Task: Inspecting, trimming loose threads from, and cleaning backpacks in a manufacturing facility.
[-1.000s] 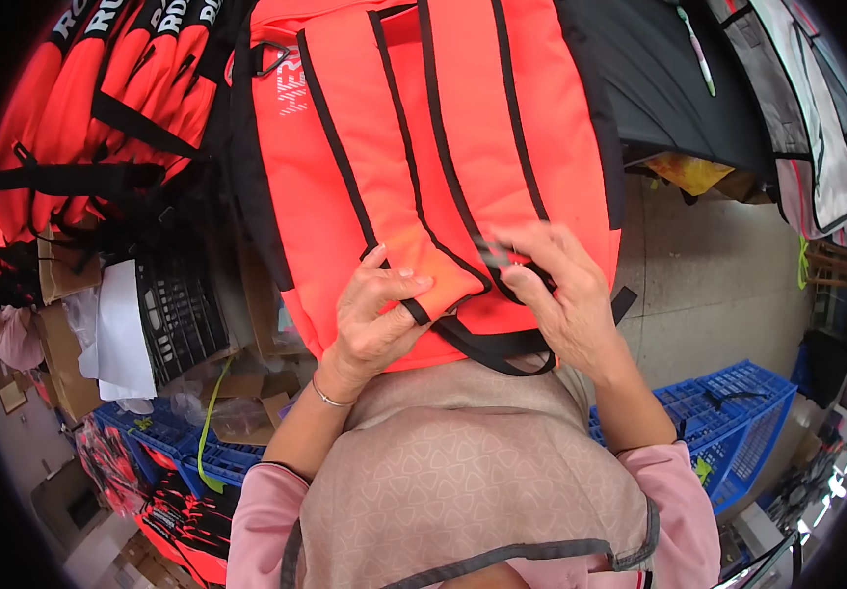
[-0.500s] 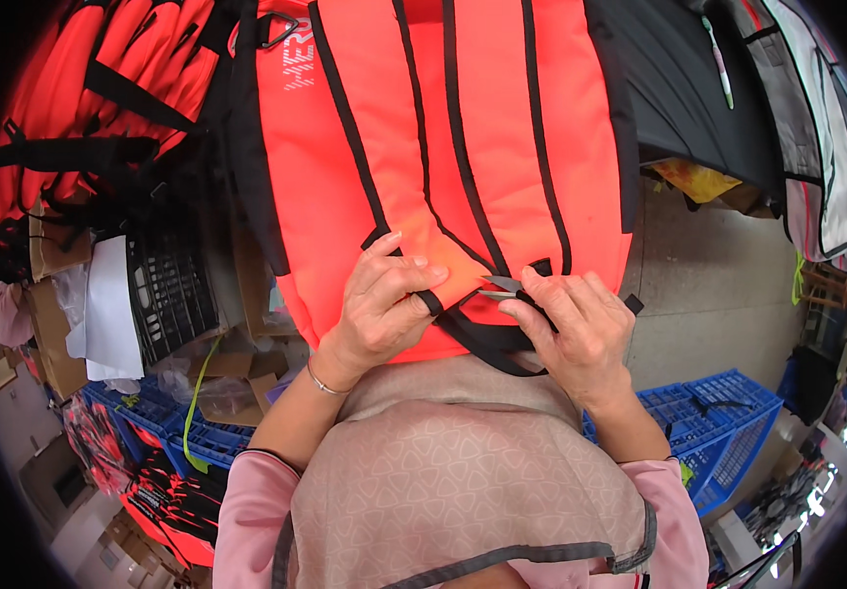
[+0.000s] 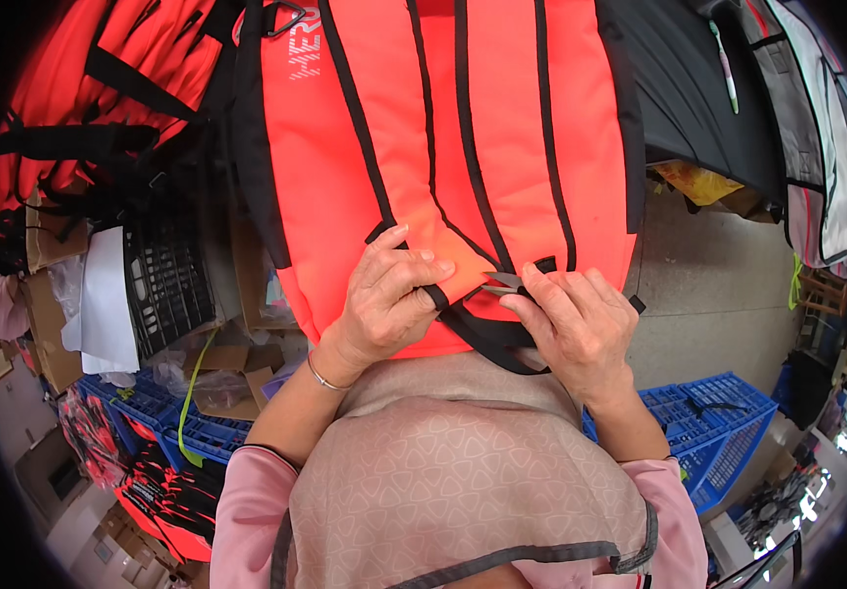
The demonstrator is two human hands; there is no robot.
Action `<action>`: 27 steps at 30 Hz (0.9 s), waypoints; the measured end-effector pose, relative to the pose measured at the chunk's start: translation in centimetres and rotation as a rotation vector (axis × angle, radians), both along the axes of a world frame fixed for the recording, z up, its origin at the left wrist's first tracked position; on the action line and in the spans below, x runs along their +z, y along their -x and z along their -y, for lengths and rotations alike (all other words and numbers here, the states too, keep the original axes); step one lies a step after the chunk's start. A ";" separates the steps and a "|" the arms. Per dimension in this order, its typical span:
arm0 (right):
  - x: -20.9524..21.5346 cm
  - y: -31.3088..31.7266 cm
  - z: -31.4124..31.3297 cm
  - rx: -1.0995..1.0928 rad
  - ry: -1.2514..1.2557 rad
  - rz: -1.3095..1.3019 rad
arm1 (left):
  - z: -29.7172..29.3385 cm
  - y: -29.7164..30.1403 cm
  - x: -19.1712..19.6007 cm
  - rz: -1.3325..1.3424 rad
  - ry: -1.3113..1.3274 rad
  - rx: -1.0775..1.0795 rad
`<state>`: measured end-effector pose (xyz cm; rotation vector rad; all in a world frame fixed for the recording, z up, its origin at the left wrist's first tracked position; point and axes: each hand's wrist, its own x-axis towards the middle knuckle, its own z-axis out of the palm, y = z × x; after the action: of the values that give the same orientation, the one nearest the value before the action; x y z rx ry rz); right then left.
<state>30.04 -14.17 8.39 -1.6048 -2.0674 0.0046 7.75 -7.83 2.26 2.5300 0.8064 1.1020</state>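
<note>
A bright orange-red backpack [image 3: 590, 118] with black edging lies in front of me, its shoulder straps facing up. My left hand [image 3: 382, 296] is closed on the lower end of the left shoulder strap [image 3: 455, 257], pinching its black-bound edge between thumb and fingers. In my right hand [image 3: 585, 319] is a pair of thread snips [image 3: 502, 281], gripped by thumb and fingers. The two blades point left and stand slightly apart at the strap's edge; whether they touch any thread is too small to tell. Black webbing [image 3: 487, 344] hangs in a loop below both hands.
Blue plastic crates [image 3: 708, 417] stand at the lower right, with more at the lower left. Stacked orange-red bags [image 3: 139, 74] fill the upper left, above a black crate [image 3: 173, 294]. A pen [image 3: 725, 69] lies on black fabric [image 3: 684, 93] at the upper right.
The backpack has shifted slightly to the right in view and a little upward. Both hands keep their grips, and the snips stay at the strap edge.
</note>
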 end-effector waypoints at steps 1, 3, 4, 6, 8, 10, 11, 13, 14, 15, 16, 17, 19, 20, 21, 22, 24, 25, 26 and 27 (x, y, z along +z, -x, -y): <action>0.0 0.0 0.0 0.005 -0.010 0.002 | 0.0 0.0 0.0 -0.004 -0.003 0.001; 0.0 0.0 -0.1 0.010 -0.019 0.004 | 0.0 0.0 0.1 -0.007 -0.005 0.003; 0.1 0.0 -0.1 0.013 -0.016 0.016 | 0.0 0.0 0.1 -0.014 -0.001 0.003; 0.1 0.0 -0.2 0.016 -0.012 0.028 | -0.1 0.1 0.1 -0.022 0.004 0.004; 0.0 -0.1 -0.3 0.036 -0.021 0.015 | -0.2 0.1 0.2 -0.025 0.007 -0.015; -0.4 -0.3 -0.5 0.055 -0.020 -0.001 | -0.1 0.2 0.1 -0.025 0.019 -0.010; -0.5 -0.4 -0.5 0.072 -0.018 -0.018 | 0.0 0.3 0.0 -0.026 0.031 -0.006; -0.7 -0.7 -0.8 0.090 0.027 -0.074 | 0.0 0.2 -0.2 -0.010 0.033 0.002; -0.7 -0.8 -1.0 0.108 0.074 -0.130 | 0.0 0.2 -0.2 0.005 0.037 0.010; -1.2 -1.0 -1.0 0.107 0.073 -0.129 | 0.0 0.0 0.0 0.006 0.036 0.009; -2.0 -1.1 -1.0 0.127 0.182 -0.380 | 0.0 -0.3 0.2 0.040 0.054 0.012; -2.4 -1.2 -1.0 0.147 0.291 -0.632 | 0.0 -0.5 0.3 0.074 0.072 0.015; -2.0 -0.5 -0.7 0.046 0.435 -0.833 | -0.1 -0.6 0.3 0.070 0.069 0.008; -1.7 -0.3 -0.7 -0.059 0.580 -1.031 | -0.2 -0.6 0.3 0.067 0.068 0.001; -1.3 -0.5 -0.9 -0.053 0.583 -1.031 | 0.0 -0.5 0.2 0.065 0.068 0.007; -0.7 -1.0 -1.2 -0.052 0.443 -0.823 | 0.1 -0.4 0.1 0.071 0.071 0.025; -0.3 -1.5 -1.3 -0.033 0.242 -0.501 | 0.2 -0.4 0.1 0.076 0.078 0.039; -0.1 -1.5 -1.2 -0.038 0.243 -0.501 | 0.1 -0.5 0.2 0.076 0.077 0.036; 0.2 -1.3 -1.1 -0.008 0.192 -0.382 | 0.1 -0.6 0.2 0.075 0.075 0.032; 0.3 -1.0 -1.0 0.024 0.140 -0.261 | 0.0 -0.6 0.2 0.077 0.077 0.031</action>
<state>31.07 -13.15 8.66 -1.5668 -1.9185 0.3564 8.35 -7.84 2.43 2.4048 0.8534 1.1484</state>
